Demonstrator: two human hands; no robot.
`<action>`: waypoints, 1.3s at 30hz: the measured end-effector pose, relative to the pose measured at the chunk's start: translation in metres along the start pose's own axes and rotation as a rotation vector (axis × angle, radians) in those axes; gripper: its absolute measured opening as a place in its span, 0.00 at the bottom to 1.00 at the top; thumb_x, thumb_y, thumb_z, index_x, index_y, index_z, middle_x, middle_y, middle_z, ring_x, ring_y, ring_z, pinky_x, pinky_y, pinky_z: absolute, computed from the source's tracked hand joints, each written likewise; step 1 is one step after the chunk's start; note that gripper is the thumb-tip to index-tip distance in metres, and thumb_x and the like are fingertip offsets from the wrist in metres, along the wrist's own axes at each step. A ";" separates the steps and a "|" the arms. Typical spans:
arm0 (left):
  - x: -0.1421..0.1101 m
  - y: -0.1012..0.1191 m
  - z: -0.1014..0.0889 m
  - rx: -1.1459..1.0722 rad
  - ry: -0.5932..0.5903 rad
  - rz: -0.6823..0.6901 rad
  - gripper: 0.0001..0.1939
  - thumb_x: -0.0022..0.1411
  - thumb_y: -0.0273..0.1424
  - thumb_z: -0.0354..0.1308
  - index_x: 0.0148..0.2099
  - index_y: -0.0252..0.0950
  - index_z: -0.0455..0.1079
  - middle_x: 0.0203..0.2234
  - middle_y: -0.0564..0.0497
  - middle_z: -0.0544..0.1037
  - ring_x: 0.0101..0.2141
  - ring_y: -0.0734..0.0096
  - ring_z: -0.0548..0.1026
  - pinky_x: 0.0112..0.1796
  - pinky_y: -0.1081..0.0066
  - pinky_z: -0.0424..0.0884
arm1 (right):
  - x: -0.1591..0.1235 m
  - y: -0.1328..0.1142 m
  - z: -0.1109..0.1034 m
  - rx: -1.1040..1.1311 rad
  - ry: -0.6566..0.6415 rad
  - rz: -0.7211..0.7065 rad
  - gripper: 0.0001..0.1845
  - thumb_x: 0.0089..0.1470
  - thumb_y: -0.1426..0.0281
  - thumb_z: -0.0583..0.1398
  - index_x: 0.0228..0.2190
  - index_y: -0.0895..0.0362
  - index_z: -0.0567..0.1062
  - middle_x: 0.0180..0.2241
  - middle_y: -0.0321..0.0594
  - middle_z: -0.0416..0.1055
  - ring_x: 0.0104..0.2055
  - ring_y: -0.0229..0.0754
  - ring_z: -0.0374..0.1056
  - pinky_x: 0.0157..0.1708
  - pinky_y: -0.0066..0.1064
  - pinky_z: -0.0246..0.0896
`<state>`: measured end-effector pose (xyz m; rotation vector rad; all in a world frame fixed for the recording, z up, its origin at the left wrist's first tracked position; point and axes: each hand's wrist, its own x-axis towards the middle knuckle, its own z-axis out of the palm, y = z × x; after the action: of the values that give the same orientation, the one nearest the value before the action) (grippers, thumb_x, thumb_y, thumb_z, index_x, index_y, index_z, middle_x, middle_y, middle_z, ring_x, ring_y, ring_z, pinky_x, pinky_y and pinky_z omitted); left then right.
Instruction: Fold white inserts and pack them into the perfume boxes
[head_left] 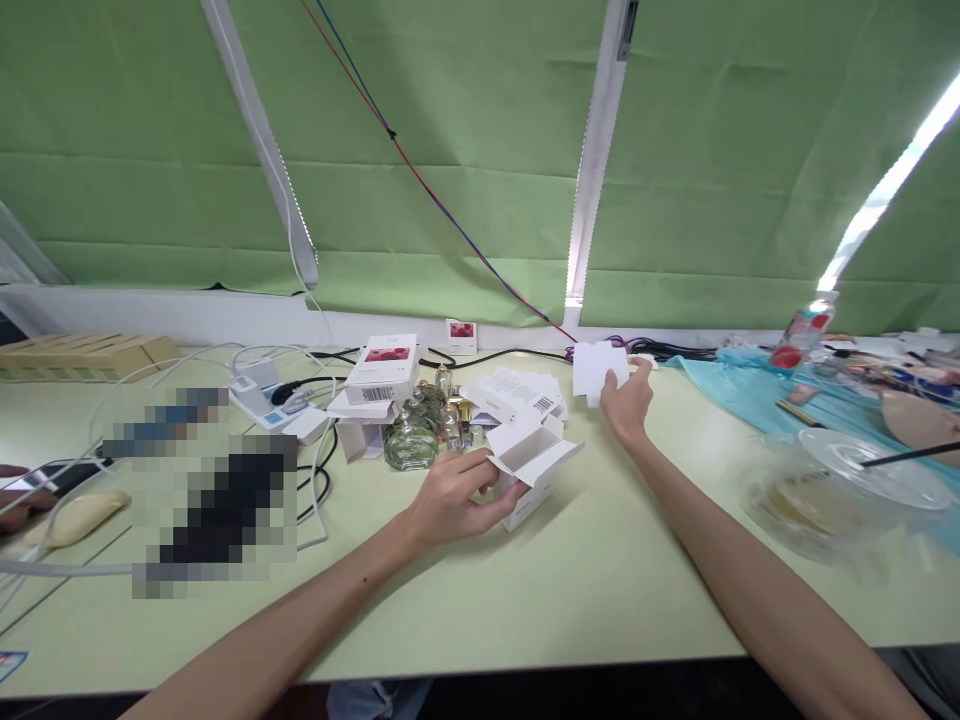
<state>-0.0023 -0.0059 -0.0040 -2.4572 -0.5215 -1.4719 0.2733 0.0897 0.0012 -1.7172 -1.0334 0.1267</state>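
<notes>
My left hand (465,495) is closed around the side of a small white carton (529,500), whose top flaps stand open. Held up to the right is a flat white piece of card (595,368), pinched in my right hand (630,400) above the table. Behind the carton, several clear glass bottles (412,430) with gold-coloured parts are grouped together. Flat printed white cartons or sheets (514,393) lie just beyond my left hand. A white box with a pink picture (384,368) rests on other white cartons at the back left of the bottles.
White cables and a power strip (255,395) spread over the left of the pale table (600,590). Another person's hand (16,500) is at the far left edge. On the right are a clear plastic bowl with a lid (825,500), blue plastic sheeting (735,400) and a bottle (802,335).
</notes>
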 end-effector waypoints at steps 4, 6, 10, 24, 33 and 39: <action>-0.001 0.000 0.000 0.001 0.004 -0.003 0.17 0.59 0.28 0.63 0.23 0.37 0.59 0.15 0.59 0.65 0.17 0.81 0.61 0.18 0.73 0.53 | -0.004 -0.013 0.001 0.196 0.031 -0.141 0.24 0.57 0.67 0.53 0.54 0.60 0.62 0.48 0.54 0.73 0.49 0.51 0.70 0.50 0.41 0.62; 0.000 0.000 0.000 -0.001 0.002 -0.006 0.17 0.59 0.28 0.62 0.23 0.37 0.58 0.15 0.59 0.65 0.16 0.81 0.60 0.18 0.73 0.53 | -0.008 -0.020 0.004 0.270 -0.009 -0.186 0.24 0.56 0.66 0.53 0.54 0.59 0.63 0.51 0.53 0.72 0.50 0.49 0.70 0.49 0.39 0.64; 0.001 0.000 -0.001 -0.016 0.008 0.000 0.17 0.59 0.27 0.62 0.23 0.37 0.58 0.16 0.59 0.65 0.17 0.81 0.60 0.18 0.73 0.52 | -0.019 -0.033 0.013 0.377 -0.176 -0.228 0.19 0.55 0.65 0.55 0.47 0.58 0.70 0.50 0.52 0.73 0.50 0.47 0.71 0.48 0.37 0.67; 0.002 0.001 -0.001 0.003 0.001 -0.005 0.16 0.59 0.27 0.62 0.23 0.37 0.59 0.16 0.59 0.65 0.17 0.81 0.61 0.18 0.74 0.54 | -0.040 -0.040 0.023 0.153 -0.513 -0.434 0.21 0.58 0.61 0.57 0.50 0.57 0.76 0.52 0.48 0.76 0.48 0.49 0.74 0.52 0.43 0.68; 0.001 0.001 0.000 -0.030 0.009 -0.055 0.17 0.60 0.28 0.62 0.23 0.37 0.59 0.15 0.58 0.65 0.17 0.81 0.60 0.18 0.74 0.54 | -0.042 -0.036 0.025 0.134 -0.482 -0.461 0.20 0.57 0.62 0.57 0.49 0.55 0.77 0.52 0.47 0.76 0.53 0.51 0.71 0.54 0.45 0.65; 0.005 0.003 -0.002 -0.128 0.037 -0.267 0.19 0.62 0.27 0.61 0.21 0.35 0.61 0.14 0.57 0.67 0.17 0.81 0.64 0.21 0.77 0.60 | -0.048 -0.038 0.018 0.255 -0.286 -0.502 0.20 0.60 0.58 0.54 0.47 0.57 0.75 0.50 0.49 0.76 0.50 0.50 0.69 0.53 0.44 0.64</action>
<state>0.0001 -0.0086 0.0016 -2.5295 -0.7979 -1.6962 0.2120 0.0720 0.0066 -1.1912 -1.5599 0.1746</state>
